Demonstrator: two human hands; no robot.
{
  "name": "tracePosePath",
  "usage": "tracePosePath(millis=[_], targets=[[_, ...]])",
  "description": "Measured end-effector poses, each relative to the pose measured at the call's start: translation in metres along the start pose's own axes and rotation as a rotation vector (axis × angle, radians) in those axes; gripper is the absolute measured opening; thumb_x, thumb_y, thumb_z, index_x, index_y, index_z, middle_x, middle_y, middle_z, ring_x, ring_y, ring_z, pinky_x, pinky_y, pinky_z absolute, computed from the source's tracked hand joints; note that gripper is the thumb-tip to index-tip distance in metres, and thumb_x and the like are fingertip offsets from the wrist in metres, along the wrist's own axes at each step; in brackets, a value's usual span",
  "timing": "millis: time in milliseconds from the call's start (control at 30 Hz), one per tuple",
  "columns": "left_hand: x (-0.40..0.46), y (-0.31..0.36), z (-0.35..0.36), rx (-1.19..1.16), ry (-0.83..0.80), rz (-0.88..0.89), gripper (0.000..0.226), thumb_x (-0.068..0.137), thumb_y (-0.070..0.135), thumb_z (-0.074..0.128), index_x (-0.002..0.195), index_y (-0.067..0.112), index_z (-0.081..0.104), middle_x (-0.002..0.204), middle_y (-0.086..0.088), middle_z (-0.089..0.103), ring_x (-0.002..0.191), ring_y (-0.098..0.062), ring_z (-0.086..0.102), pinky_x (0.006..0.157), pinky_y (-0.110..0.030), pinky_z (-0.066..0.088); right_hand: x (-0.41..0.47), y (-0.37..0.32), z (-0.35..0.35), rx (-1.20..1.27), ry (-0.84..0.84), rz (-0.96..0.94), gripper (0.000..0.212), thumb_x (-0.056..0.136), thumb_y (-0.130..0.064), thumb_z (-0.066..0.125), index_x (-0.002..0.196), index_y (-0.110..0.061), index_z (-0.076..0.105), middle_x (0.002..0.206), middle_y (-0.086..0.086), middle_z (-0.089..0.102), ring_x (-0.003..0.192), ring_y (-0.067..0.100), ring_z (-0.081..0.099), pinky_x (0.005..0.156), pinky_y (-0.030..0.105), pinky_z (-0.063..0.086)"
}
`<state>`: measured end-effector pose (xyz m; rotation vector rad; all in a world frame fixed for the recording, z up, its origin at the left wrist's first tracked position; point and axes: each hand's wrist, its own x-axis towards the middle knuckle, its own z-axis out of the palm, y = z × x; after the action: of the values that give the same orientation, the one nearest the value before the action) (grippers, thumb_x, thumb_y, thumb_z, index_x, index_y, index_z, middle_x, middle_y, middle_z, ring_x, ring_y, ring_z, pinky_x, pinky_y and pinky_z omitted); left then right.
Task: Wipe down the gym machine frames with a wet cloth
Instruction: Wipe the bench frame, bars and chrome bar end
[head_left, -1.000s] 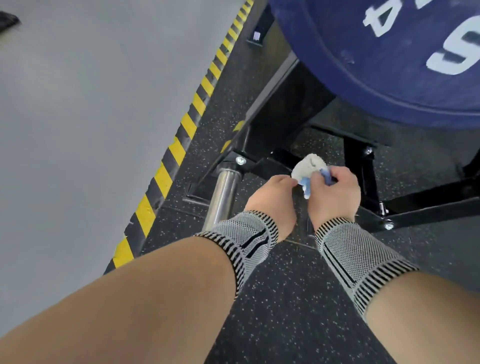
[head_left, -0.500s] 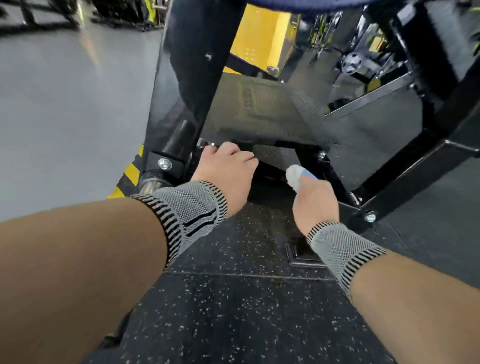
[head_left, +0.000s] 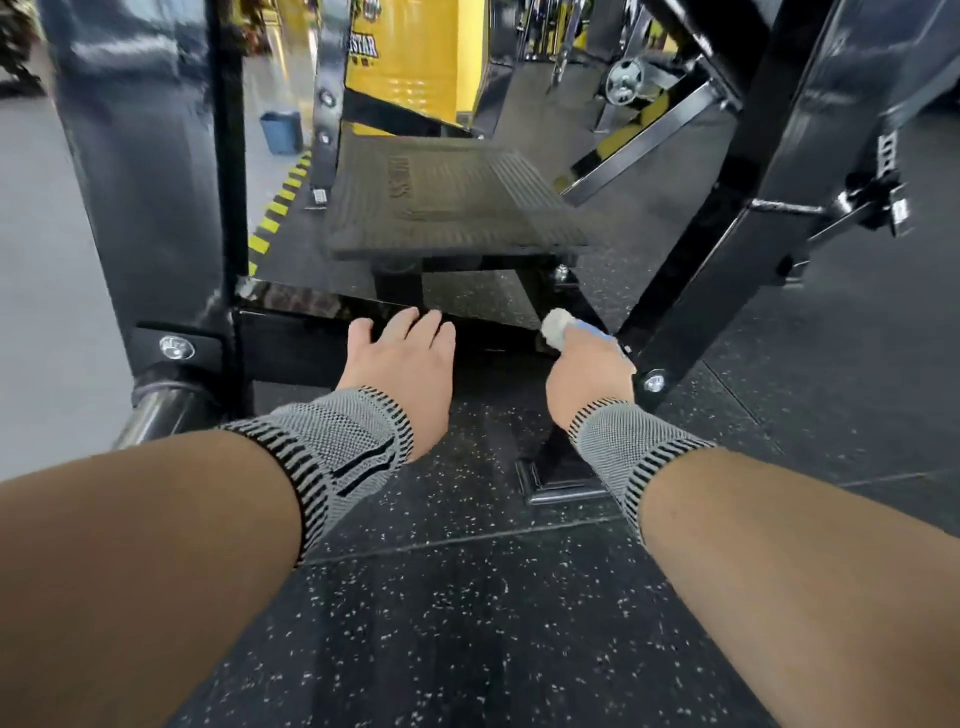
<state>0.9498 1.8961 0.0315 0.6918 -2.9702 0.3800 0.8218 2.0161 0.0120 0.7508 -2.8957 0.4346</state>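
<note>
Head view: the right hand (head_left: 589, 371) is curled tight around a white and blue cloth (head_left: 563, 328). The cloth pokes out of the fist and touches the low black bar of the machine frame (head_left: 291, 345), near the corner where a slanted black beam (head_left: 727, 249) meets it. The left hand (head_left: 402, 366) rests flat on the same low bar, fingers straight, holding nothing. Both wrists wear grey striped bands (head_left: 337, 449). Behind the bar sits a ridged black foot plate (head_left: 441, 197). The floor (head_left: 467, 623) is dark with white specks.
</note>
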Motion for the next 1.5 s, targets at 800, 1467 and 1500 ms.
tracePosePath(millis=[800, 1467, 1500], targets=[[-0.044, 0.041, 0.053, -0.488, -0.029, -0.319, 0.079, 0.093, 0.013, 0.044, 0.153, 0.027, -0.006, 0.154, 0.009, -0.033, 0.146, -0.015, -0.019, 0.118, -0.049, 0.004, -0.012, 0.021, 0.042, 0.510, -0.023, 0.313, 0.031, 0.092, -0.015, 0.048, 0.122, -0.007, 0.052, 0.122, 0.014, 0.056, 0.112, 0.030, 0.053, 0.079, 0.030, 0.037], [-0.065, -0.013, 0.071, -0.486, 0.121, -0.480, 0.078, 0.088, 0.010, 0.049, 0.153, 0.022, 0.007, 0.160, 0.005, -0.013, 0.147, -0.016, -0.013, 0.119, -0.049, 0.007, -0.035, -0.062, 0.039, 0.529, -0.035, -0.246, 0.014, 0.086, -0.010, 0.052, 0.090, -0.013, 0.065, 0.098, -0.001, 0.062, 0.082, 0.015, 0.057, 0.075, 0.030, 0.051], [-0.066, -0.014, 0.072, -0.500, 0.124, -0.491, 0.078, 0.088, 0.009, 0.049, 0.153, 0.022, 0.008, 0.160, 0.006, -0.012, 0.147, -0.016, -0.013, 0.119, -0.049, 0.007, -0.038, -0.079, 0.037, 0.557, -0.009, -0.321, 0.010, 0.088, -0.013, 0.053, 0.091, -0.015, 0.062, 0.100, -0.002, 0.058, 0.083, 0.014, 0.055, 0.074, 0.031, 0.050]])
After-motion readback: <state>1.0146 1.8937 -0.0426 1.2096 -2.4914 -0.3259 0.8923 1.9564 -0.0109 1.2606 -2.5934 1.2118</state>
